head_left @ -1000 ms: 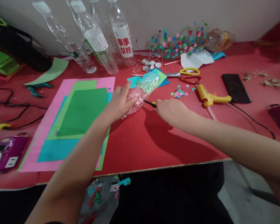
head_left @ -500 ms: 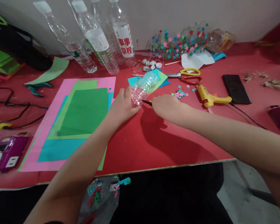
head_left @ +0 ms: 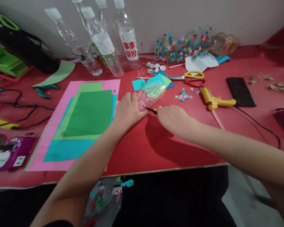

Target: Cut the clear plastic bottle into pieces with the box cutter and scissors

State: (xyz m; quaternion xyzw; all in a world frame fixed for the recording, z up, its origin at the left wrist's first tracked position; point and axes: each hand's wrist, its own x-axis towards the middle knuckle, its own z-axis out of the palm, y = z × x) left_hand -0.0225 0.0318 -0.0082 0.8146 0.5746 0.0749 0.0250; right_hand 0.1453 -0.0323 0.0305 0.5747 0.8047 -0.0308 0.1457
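Observation:
A clear plastic bottle piece [head_left: 148,96] lies on its side on the red table, its far end over small blue and green papers [head_left: 164,81]. My left hand [head_left: 129,108] grips its near end, fingers behind and thumb in front. My right hand [head_left: 171,118] is closed around a black and yellow cutter [head_left: 152,110], its dark tip at the bottle's near end. Whether the tip is through the plastic is too small to tell. Star confetti [head_left: 184,95] lies beyond my right hand.
Upright bottles [head_left: 130,47] stand at the back left. Stacked coloured sheets [head_left: 90,113] lie left. Scissors [head_left: 195,78], a yellow glue gun [head_left: 214,100] with its cable and a phone [head_left: 241,91] lie right; a star-covered bottle [head_left: 180,47] lies behind.
The view has shifted slightly. The cutter now shows more beside the bottle's near end, with my right hand a little lower. My left hand still grips the bottle.

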